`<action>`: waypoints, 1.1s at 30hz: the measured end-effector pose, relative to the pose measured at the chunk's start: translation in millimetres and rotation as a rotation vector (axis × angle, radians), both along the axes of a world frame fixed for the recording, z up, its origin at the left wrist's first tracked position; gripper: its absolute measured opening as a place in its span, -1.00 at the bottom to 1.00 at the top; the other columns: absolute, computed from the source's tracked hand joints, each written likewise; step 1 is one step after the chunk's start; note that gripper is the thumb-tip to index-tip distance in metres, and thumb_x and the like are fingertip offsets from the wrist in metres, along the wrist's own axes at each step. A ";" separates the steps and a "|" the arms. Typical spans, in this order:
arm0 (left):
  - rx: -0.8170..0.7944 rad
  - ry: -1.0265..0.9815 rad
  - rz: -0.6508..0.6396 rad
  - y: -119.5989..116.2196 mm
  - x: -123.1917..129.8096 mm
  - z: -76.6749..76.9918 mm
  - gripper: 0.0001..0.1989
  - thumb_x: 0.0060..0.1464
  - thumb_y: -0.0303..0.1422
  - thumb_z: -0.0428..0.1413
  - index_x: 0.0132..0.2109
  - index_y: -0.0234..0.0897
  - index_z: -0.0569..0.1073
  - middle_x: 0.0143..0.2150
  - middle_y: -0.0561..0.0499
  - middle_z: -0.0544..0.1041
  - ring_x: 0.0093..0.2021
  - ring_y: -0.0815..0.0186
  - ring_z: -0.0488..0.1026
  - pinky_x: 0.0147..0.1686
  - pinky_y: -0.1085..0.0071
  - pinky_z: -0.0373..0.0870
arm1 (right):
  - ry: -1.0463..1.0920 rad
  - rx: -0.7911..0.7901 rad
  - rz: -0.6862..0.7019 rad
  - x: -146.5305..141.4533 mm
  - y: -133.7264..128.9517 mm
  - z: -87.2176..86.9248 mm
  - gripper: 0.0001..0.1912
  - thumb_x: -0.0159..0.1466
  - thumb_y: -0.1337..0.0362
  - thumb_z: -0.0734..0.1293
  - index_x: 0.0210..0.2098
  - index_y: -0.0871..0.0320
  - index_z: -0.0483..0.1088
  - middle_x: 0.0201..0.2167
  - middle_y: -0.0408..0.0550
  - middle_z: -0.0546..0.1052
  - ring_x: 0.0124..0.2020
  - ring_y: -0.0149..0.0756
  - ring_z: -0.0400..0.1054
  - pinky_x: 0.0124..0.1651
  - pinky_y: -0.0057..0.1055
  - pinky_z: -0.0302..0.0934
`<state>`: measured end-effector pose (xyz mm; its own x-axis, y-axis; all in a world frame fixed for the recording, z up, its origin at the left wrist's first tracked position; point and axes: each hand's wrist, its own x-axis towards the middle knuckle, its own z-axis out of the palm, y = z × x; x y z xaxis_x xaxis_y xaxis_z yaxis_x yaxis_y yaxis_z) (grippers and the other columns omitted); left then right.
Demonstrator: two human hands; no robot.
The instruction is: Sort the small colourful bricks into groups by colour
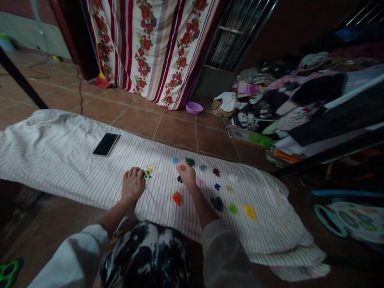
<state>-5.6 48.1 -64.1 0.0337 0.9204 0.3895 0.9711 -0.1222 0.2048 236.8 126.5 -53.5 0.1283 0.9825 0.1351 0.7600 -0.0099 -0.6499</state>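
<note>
My left hand [133, 184] rests palm down on the striped cloth [75, 168], fingers laid on it. Right beside its fingertips is a small cluster of yellow and green pieces [148, 172]. Over the sorted piles hovers my right hand [186, 175], thumb and fingertips pinched together; anything between them is too small to make out. Around it lie little heaps of light blue pieces [175, 160], dark green pieces [190, 161], black pieces [179, 179], pink pieces [200, 181] and orange pieces [177, 198].
More small heaps spread rightward, among them yellow pieces [249, 212], lime green pieces [233, 208] and white pieces [233, 177]. A phone [106, 144] lies at the left. Beyond are a purple basin [194, 107], a floral curtain [150, 48] and piled clothes [282, 88].
</note>
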 end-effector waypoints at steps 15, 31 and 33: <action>-0.008 -0.006 0.004 0.2 -0.5 0.4 -0.81 0.16 -0.37 -0.06 -0.12 -0.22 0.39 -0.08 -0.14 0.42 -0.01 0.10 0.30 -0.06 0.15 0.19 | -0.040 -0.056 0.448 -93.3 -34.3 -5.8 -0.90 0.24 0.30 0.25 -0.25 0.11 0.37 -0.35 -0.14 0.49 -0.29 -0.38 0.35 -0.21 -0.49 0.12; -0.012 0.012 0.015 -1.0 0.7 2.9 -0.81 0.17 -0.39 -0.08 -0.13 -0.24 0.39 -0.07 -0.14 0.44 -0.02 0.10 0.32 -0.07 0.16 0.18 | -0.042 -0.066 0.402 -94.5 -40.0 -5.8 -0.91 0.17 0.34 0.27 -0.31 0.10 0.39 -0.37 -0.14 0.49 -0.31 -0.37 0.36 -0.20 -0.46 0.20; -0.006 0.011 0.010 -1.3 0.8 3.2 -0.81 0.17 -0.39 -0.07 -0.13 -0.24 0.39 -0.07 -0.14 0.44 -0.02 0.10 0.32 -0.07 0.16 0.18 | 0.006 -0.064 0.389 -88.3 -37.6 -7.3 -0.89 0.18 0.33 0.26 -0.29 0.10 0.39 -0.38 -0.15 0.50 -0.33 -0.38 0.38 -0.22 -0.47 0.22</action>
